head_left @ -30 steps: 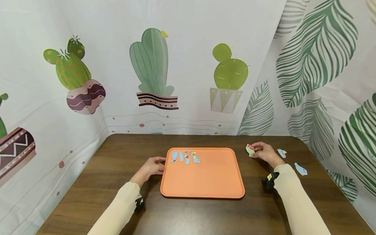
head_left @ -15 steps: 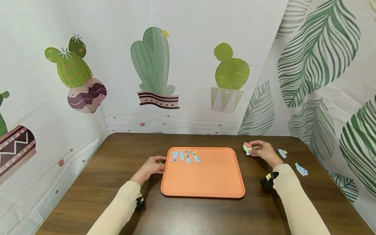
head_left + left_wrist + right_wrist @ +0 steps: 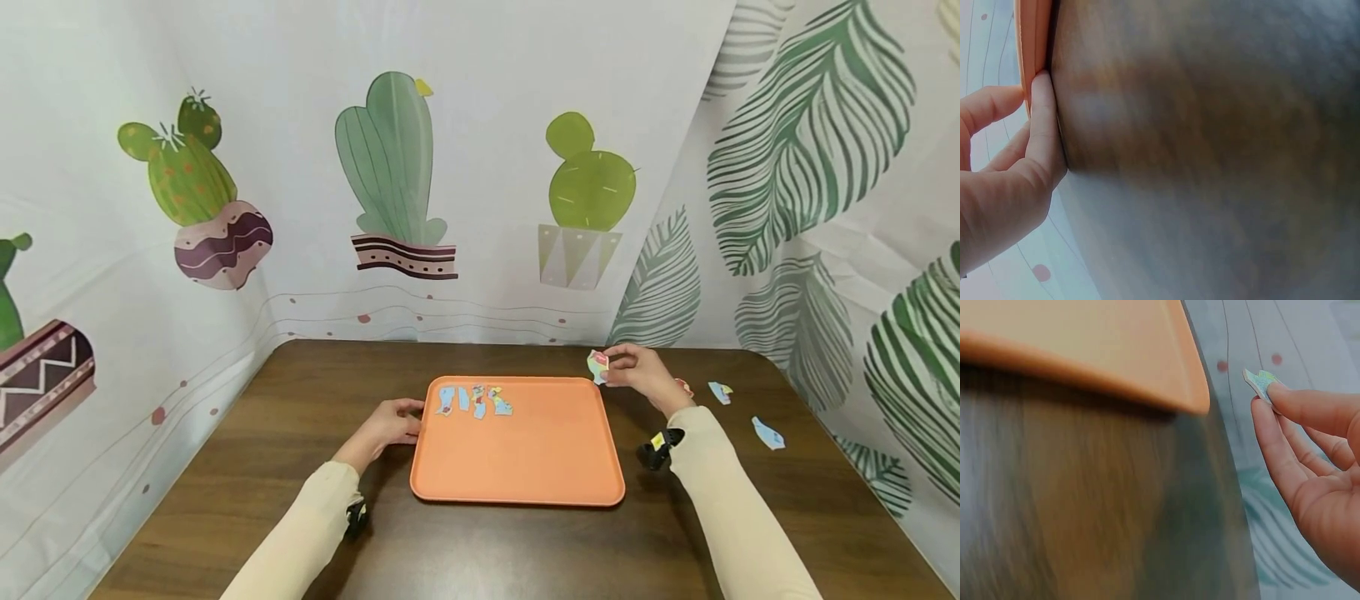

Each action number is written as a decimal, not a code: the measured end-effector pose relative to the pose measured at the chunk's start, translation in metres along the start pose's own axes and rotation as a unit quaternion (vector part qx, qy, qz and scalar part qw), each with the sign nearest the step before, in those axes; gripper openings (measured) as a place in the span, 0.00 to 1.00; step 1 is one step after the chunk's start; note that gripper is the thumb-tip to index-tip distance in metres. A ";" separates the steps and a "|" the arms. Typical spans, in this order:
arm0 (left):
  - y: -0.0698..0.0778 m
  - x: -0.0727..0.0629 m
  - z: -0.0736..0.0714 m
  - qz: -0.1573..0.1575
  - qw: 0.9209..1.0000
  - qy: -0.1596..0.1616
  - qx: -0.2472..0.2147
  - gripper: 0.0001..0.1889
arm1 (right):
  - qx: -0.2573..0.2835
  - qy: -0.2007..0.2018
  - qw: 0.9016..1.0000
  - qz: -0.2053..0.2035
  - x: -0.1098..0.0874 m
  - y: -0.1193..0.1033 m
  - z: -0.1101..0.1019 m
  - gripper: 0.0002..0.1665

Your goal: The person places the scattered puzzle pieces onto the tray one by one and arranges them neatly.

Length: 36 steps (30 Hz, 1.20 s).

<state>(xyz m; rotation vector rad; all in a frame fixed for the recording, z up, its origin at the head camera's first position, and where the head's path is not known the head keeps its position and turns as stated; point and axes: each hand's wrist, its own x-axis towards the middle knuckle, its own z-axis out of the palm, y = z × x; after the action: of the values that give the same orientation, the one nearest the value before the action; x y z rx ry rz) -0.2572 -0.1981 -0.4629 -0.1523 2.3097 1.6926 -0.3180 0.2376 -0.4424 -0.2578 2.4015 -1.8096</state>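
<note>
My right hand [image 3: 637, 372] pinches a puzzle piece [image 3: 597, 367], flat and irregular with red, green and pale blue print, above the far right corner of the orange tray [image 3: 517, 458]. In the right wrist view the piece [image 3: 1262, 384] sticks out between thumb and fingertip, its thin edge toward the camera. On the left, my left hand [image 3: 390, 422] has its fingertips against the tray's left edge. The left wrist view shows those fingers [image 3: 1042, 119] right at the tray's rim [image 3: 1032, 37]. Several light-blue printed pieces [image 3: 478, 402] lie in a row in the tray's far left part.
Right of the tray, a piece with red [image 3: 683, 387] shows partly behind my right wrist. Two more loose pieces lie farther right, a small one [image 3: 721, 392] and a longer blue one [image 3: 768, 433]. A printed cloth [image 3: 495, 183] hangs behind the brown table [image 3: 337, 375].
My right hand has moved left and slightly up with the pinched piece, from beside the tray to its far right corner, uncovering another piece. The left hand has stayed put.
</note>
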 end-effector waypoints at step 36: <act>0.001 -0.002 0.000 -0.005 1.000 -0.001 -0.008 0.26 | 0.043 -0.072 0.995 0.054 0.026 -0.011 0.109 0.24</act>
<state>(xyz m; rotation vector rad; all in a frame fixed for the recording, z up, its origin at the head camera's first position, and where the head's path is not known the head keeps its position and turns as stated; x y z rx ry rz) -0.2556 -0.1979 -0.4613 -0.1660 2.2905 1.7061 -0.3211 0.1269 -0.4615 -0.2364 2.1917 -1.7776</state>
